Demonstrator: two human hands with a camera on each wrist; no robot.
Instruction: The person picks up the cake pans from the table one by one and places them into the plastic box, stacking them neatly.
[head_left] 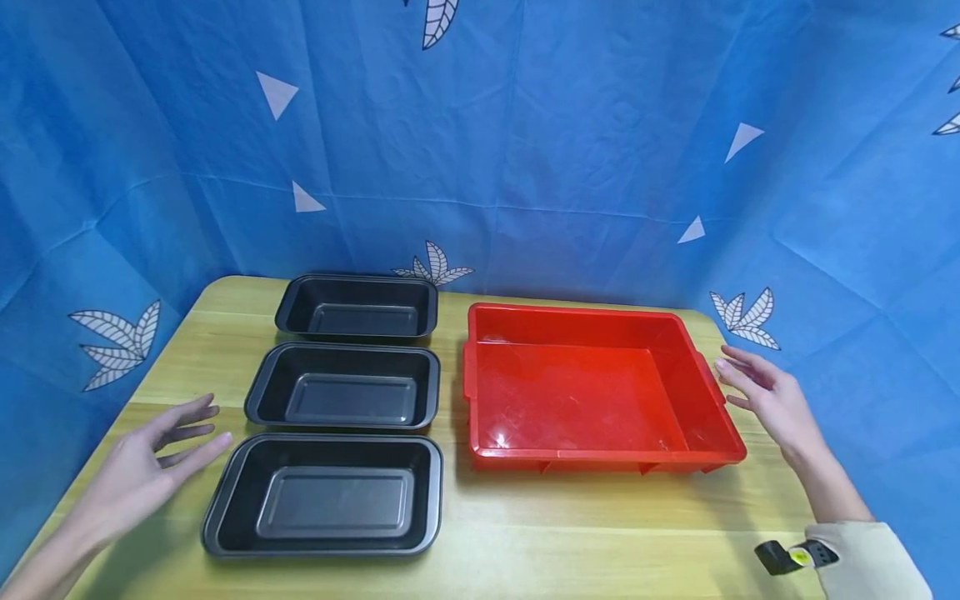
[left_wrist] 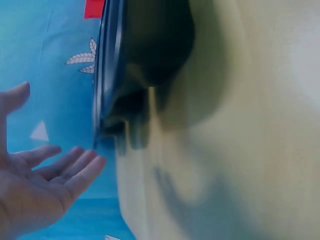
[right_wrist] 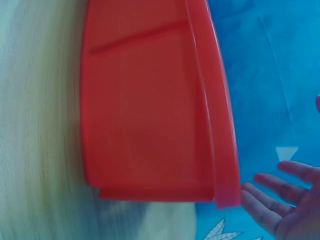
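Note:
My left hand (head_left: 153, 462) hovers at the left of the table, fingers spread and holding nothing. It is nearest to the front and middle of three dark loaf pans: the front pan (head_left: 337, 500), the middle pan (head_left: 348, 400) and the back pan (head_left: 356, 319), lined up front to back. In the left wrist view the left hand (left_wrist: 45, 185) is beside a pan's dark rim (left_wrist: 112, 65). On the other side, my right hand (head_left: 772, 396) is by the right end of a red plastic tray (head_left: 577, 400); nothing is in its fingers. Whether its fingertips touch the tray, I cannot tell.
The pans and tray stand on a light wooden table (head_left: 540, 533) with rounded back corners. A blue cloth (head_left: 487, 125) with white leaves and triangles hangs behind and around it. A dark strap with a small black device (head_left: 780, 557) is at the right sleeve.

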